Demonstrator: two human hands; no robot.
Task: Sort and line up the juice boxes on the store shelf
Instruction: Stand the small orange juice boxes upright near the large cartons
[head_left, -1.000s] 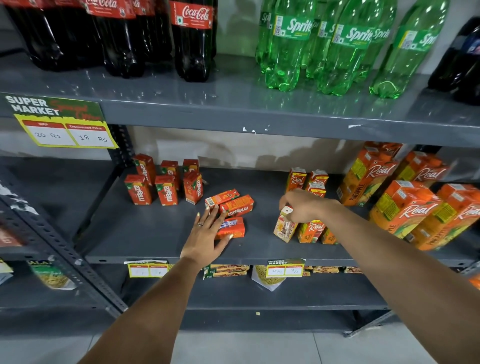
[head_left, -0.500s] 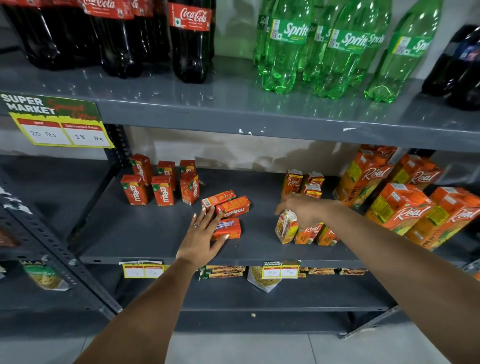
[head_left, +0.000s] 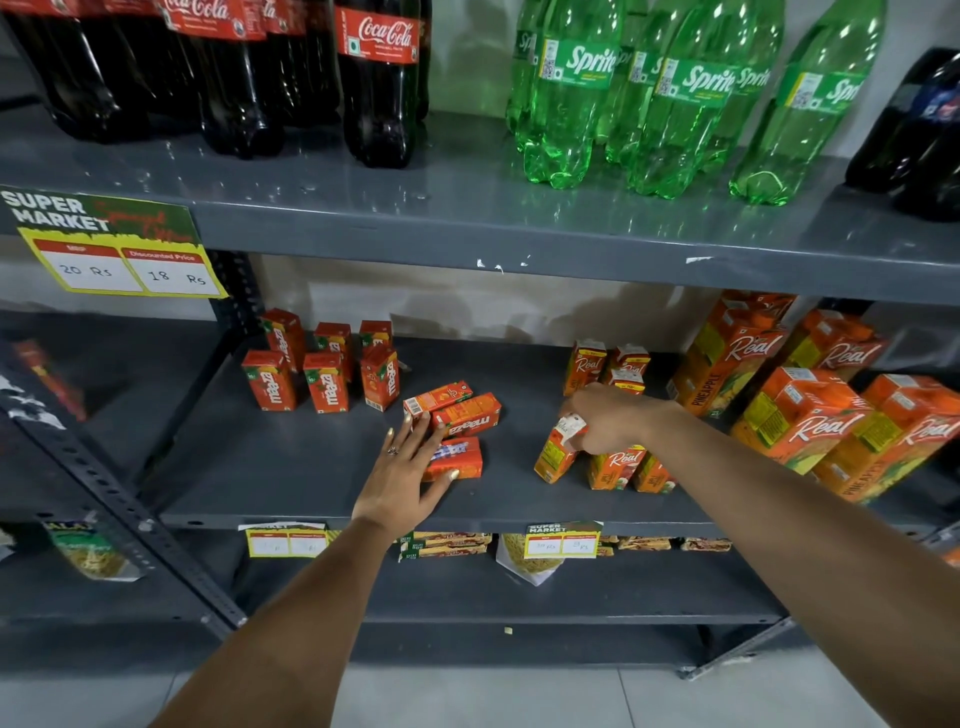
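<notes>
Far left on the shelf (head_left: 291, 478), six Maaza boxes (head_left: 324, 382) stand in two rows. Just right, three fallen Maaza boxes (head_left: 467, 415) lie flat; the left hand (head_left: 402, 470) rests spread open against them, fingers apart. Best to stand each one upright beside the rows. Further right, the right hand (head_left: 610, 418) is clamped on a tilted Real box (head_left: 558, 454), which should be set square beside its neighbours (head_left: 618, 465).
</notes>
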